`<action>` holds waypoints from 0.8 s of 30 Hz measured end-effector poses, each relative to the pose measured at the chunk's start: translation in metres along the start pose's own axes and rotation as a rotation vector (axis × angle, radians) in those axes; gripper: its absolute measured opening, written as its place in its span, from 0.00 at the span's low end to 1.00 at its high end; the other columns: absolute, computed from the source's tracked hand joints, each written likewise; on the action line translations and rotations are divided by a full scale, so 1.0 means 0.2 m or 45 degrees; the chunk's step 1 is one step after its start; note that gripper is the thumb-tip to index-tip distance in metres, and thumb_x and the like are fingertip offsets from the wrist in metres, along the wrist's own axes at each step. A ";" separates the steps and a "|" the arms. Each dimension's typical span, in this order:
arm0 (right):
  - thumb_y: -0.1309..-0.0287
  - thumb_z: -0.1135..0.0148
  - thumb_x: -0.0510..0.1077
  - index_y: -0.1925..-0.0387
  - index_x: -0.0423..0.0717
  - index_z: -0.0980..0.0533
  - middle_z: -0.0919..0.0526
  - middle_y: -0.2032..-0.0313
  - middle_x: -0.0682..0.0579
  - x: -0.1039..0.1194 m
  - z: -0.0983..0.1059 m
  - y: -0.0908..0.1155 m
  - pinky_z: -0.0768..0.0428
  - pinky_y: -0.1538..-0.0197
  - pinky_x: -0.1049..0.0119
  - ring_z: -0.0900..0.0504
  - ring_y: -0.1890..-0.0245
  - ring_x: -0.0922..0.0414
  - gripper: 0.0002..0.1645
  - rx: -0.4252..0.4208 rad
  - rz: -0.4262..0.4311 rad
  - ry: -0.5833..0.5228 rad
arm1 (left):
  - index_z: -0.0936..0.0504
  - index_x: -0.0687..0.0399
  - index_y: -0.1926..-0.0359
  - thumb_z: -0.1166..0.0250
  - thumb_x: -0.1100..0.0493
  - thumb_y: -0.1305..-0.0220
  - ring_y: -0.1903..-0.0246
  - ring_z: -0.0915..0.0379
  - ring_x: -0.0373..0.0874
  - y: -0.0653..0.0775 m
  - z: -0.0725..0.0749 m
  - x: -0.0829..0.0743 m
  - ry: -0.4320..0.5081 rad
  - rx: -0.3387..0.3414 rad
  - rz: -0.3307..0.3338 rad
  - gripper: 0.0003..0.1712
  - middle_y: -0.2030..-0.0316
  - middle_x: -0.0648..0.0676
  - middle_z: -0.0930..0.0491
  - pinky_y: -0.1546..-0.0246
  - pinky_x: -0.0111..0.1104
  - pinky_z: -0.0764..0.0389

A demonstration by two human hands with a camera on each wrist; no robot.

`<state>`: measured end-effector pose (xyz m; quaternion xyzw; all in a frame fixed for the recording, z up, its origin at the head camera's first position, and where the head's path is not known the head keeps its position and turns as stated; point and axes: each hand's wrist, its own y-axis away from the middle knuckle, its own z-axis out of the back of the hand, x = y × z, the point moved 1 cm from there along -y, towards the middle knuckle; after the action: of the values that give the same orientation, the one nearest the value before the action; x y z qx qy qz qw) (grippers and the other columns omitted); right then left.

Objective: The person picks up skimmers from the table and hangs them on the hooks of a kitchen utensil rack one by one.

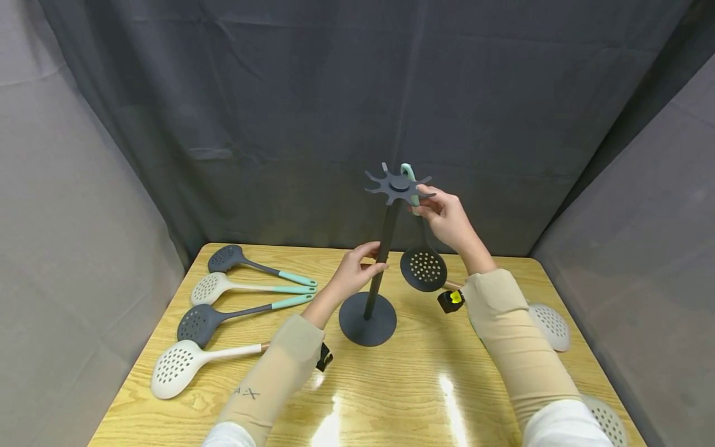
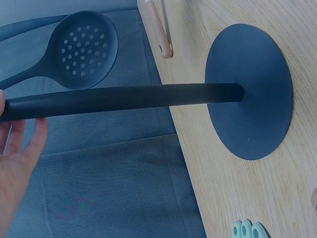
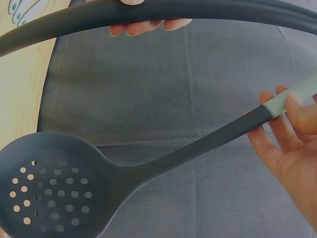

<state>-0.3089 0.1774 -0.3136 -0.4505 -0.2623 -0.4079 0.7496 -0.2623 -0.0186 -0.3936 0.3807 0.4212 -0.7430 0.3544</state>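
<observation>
A dark utensil stand stands on the table, with a round base (image 1: 352, 332), a pole (image 1: 389, 226) and a pronged top (image 1: 380, 184). Thumb and fingers of my left hand (image 1: 353, 273) grip the pole around its middle. My right hand (image 1: 447, 220), raised at the pronged top, pinches the mint handle of a dark skimmer (image 3: 193, 148). The skimmer's perforated head hangs down to the right of the pole. Its hooked handle end (image 1: 408, 169) rises beside the prongs; whether it rests on one I cannot tell.
On the left lie a dark skimmer (image 1: 226, 257), a cream skimmer (image 1: 208, 288), another dark skimmer (image 1: 197, 324) and a white skimmer (image 1: 173, 369). White perforated heads (image 1: 550, 326) lie at the right, partly behind my right arm. Dark cloth (image 1: 290, 124) hangs behind the table.
</observation>
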 end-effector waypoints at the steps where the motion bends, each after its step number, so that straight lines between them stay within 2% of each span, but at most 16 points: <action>1: 0.45 0.48 0.24 0.43 0.29 0.32 0.23 0.56 0.32 0.00 0.00 0.00 0.26 0.60 0.82 0.21 0.58 0.42 0.25 -0.002 0.009 0.008 | 0.29 0.69 0.46 0.40 0.70 0.41 0.55 0.28 0.55 0.00 0.00 0.00 0.000 0.000 0.000 0.21 0.57 0.65 0.26 0.58 0.31 0.21; 6: 0.45 0.47 0.24 0.47 0.29 0.29 0.21 0.59 0.33 -0.01 -0.01 0.00 0.26 0.61 0.82 0.20 0.62 0.52 0.22 -0.012 0.040 0.026 | 0.29 0.69 0.46 0.40 0.70 0.41 0.55 0.28 0.55 0.00 0.00 0.00 0.005 0.001 -0.004 0.21 0.57 0.65 0.26 0.58 0.30 0.21; 10: 0.45 0.47 0.24 0.51 0.28 0.27 0.22 0.56 0.34 -0.02 -0.03 0.01 0.24 0.58 0.79 0.19 0.59 0.49 0.18 -0.001 0.038 -0.007 | 0.28 0.69 0.46 0.39 0.70 0.42 0.56 0.28 0.54 -0.01 0.00 0.02 0.013 -0.011 -0.022 0.21 0.58 0.64 0.26 0.59 0.31 0.20; 14: 0.43 0.47 0.27 0.51 0.29 0.26 0.22 0.55 0.35 -0.02 -0.04 0.02 0.22 0.55 0.74 0.20 0.57 0.44 0.17 0.020 0.015 -0.023 | 0.27 0.63 0.46 0.39 0.67 0.41 0.55 0.27 0.50 -0.03 -0.02 0.11 0.012 -0.019 -0.004 0.21 0.57 0.60 0.25 0.59 0.30 0.20; 18: 0.42 0.47 0.28 0.48 0.29 0.28 0.21 0.56 0.34 -0.01 -0.04 0.04 0.22 0.55 0.70 0.20 0.57 0.44 0.18 0.028 0.007 -0.020 | 0.27 0.58 0.45 0.39 0.64 0.40 0.55 0.28 0.47 -0.05 -0.03 0.19 0.012 -0.021 0.018 0.21 0.56 0.57 0.25 0.59 0.29 0.21; 21: 0.42 0.47 0.28 0.47 0.29 0.30 0.21 0.57 0.34 -0.01 -0.05 0.04 0.22 0.55 0.72 0.21 0.57 0.44 0.20 0.023 -0.004 -0.012 | 0.27 0.58 0.45 0.39 0.63 0.40 0.55 0.27 0.46 -0.05 -0.03 0.19 0.011 -0.027 0.010 0.21 0.57 0.56 0.25 0.59 0.28 0.21; 24: 0.43 0.46 0.29 0.45 0.28 0.31 0.22 0.57 0.33 -0.02 -0.06 0.05 0.22 0.56 0.72 0.21 0.57 0.43 0.22 0.019 -0.031 0.003 | 0.28 0.62 0.44 0.39 0.65 0.40 0.54 0.28 0.49 -0.03 -0.02 0.11 -0.016 -0.013 0.021 0.22 0.56 0.60 0.25 0.58 0.30 0.21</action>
<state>-0.3023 0.1711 -0.3257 -0.4413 -0.2697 -0.4155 0.7482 -0.2761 -0.0184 -0.4124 0.3777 0.4197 -0.7402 0.3653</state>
